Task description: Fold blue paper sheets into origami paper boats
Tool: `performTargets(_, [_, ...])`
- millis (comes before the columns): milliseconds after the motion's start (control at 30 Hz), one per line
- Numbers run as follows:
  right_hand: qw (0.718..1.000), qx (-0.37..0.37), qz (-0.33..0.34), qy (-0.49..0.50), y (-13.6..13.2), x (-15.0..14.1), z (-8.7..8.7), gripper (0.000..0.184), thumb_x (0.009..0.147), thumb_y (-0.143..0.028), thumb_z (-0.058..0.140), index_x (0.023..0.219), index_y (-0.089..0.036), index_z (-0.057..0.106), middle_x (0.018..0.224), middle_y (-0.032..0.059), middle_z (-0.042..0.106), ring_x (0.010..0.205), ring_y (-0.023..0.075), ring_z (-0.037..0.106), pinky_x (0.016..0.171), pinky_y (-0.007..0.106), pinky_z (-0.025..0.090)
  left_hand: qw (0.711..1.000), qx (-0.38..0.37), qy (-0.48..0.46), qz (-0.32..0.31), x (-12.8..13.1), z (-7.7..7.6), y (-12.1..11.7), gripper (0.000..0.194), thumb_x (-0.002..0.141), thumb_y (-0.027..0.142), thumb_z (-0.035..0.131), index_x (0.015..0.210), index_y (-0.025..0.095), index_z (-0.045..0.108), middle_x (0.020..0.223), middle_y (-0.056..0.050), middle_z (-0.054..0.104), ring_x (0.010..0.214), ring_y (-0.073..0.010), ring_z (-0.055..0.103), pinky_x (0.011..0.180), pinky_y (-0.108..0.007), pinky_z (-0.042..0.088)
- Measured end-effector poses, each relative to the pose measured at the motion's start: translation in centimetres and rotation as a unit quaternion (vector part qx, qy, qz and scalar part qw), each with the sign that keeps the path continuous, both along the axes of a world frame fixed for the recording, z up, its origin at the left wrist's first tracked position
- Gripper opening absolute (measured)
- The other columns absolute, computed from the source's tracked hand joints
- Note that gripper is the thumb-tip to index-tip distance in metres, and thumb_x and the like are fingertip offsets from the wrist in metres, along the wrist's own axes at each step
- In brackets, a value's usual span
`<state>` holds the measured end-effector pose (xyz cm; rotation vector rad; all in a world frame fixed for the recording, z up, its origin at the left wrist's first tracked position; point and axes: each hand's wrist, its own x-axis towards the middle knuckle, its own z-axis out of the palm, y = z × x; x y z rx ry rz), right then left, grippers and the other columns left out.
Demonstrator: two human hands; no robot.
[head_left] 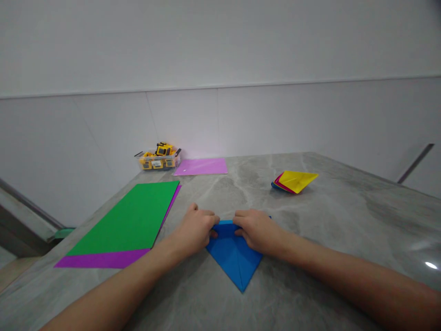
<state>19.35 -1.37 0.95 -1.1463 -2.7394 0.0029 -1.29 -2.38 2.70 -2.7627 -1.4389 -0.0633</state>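
A blue sheet of paper point(234, 257), folded into a triangle with its tip toward me, lies on the grey marble table point(344, 220). My left hand point(195, 230) presses its upper left edge with fingers curled together. On the upper right edge sits my right hand point(257, 230), its fingers likewise pinched on the fold. The two hands nearly meet at the top middle of the paper.
A green sheet point(131, 218) lies over a purple sheet point(99, 259) at the left. A pink sheet point(201, 166) and a clear box of yellow toy vehicles point(159, 158) stand at the back by the wall. Folded yellow, red and blue paper shapes point(294, 181) sit at the right.
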Motion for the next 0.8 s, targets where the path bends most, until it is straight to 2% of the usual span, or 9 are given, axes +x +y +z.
performTargets(67, [1.0,0.018,0.007,-0.002,-0.1,-0.1,-0.1,0.008,0.085,-0.017,0.057,0.085,-0.015,0.065,0.087,0.0064,0.067,0.077,0.0186,0.061,0.062,0.028,0.034,1.0,0.001,-0.001,-0.002,0.5,0.0,-0.4,0.006,0.083,0.024,0.064,0.08,0.018,0.064,0.088,-0.005,0.072,0.084,-0.024,0.066,0.079,-0.037,0.034])
performTargets(200, [0.998,0.056,0.026,-0.004,-0.3,-0.2,-0.6,0.011,0.081,-0.009,0.053,0.084,-0.014,0.063,0.086,0.0072,0.065,0.077,0.0191,0.06,0.062,0.029,0.035,0.999,0.008,-0.03,0.044,1.0,-0.4,-1.4,0.014,0.083,0.032,0.065,0.082,0.018,0.064,0.087,-0.005,0.072,0.082,-0.0265,0.066,0.083,-0.043,0.034])
performTargets(267, [0.997,0.066,0.037,-0.009,-0.3,-0.3,-0.7,0.015,0.077,-0.005,0.051,0.083,-0.014,0.062,0.085,0.0079,0.064,0.077,0.0197,0.059,0.064,0.03,0.036,0.998,0.017,-0.032,0.056,1.2,-0.7,-1.8,0.011,0.085,0.028,0.061,0.082,0.017,0.064,0.086,-0.005,0.072,0.079,-0.0263,0.066,0.083,-0.044,0.034])
performTargets(400, [0.996,0.071,0.041,-0.026,-0.5,-0.7,-0.6,0.022,0.07,-0.002,0.049,0.084,-0.012,0.062,0.085,0.0098,0.065,0.077,0.0209,0.058,0.066,0.031,0.038,0.998,0.046,-0.006,0.04,1.7,-0.7,-1.8,0.015,0.089,0.015,0.05,0.082,0.016,0.063,0.084,-0.008,0.071,0.079,-0.0254,0.066,0.085,-0.045,0.033])
performTargets(533, [0.996,0.081,0.025,-0.029,-0.2,-0.9,-0.9,0.022,0.073,-0.002,0.048,0.086,-0.012,0.062,0.086,0.0103,0.064,0.08,0.0212,0.058,0.069,0.031,0.039,0.998,0.057,0.006,0.027,2.0,-0.4,-1.4,0.015,0.088,0.014,0.049,0.086,0.016,0.064,0.087,-0.01,0.071,0.082,-0.0261,0.066,0.086,-0.045,0.033])
performTargets(667, [0.997,0.075,0.018,-0.016,0.2,-0.9,-1.2,0.018,0.078,-0.006,0.049,0.088,-0.013,0.062,0.089,0.0098,0.064,0.082,0.021,0.058,0.07,0.031,0.04,0.996,0.008,-0.057,0.068,1.8,-0.5,-1.5,0.007,0.081,0.022,0.06,0.087,0.018,0.063,0.089,-0.007,0.073,0.084,-0.0285,0.066,0.087,-0.05,0.033])
performTargets(800, [0.999,0.031,-0.019,-0.001,0.0,-0.7,-0.5,0.015,0.084,-0.014,0.051,0.089,-0.014,0.065,0.089,0.0088,0.066,0.082,0.0209,0.061,0.068,0.03,0.041,0.993,-0.008,-0.082,0.083,1.7,-0.9,-1.7,0.008,0.079,0.015,0.058,0.086,0.018,0.062,0.093,-0.006,0.072,0.09,-0.03,0.065,0.09,-0.055,0.032])
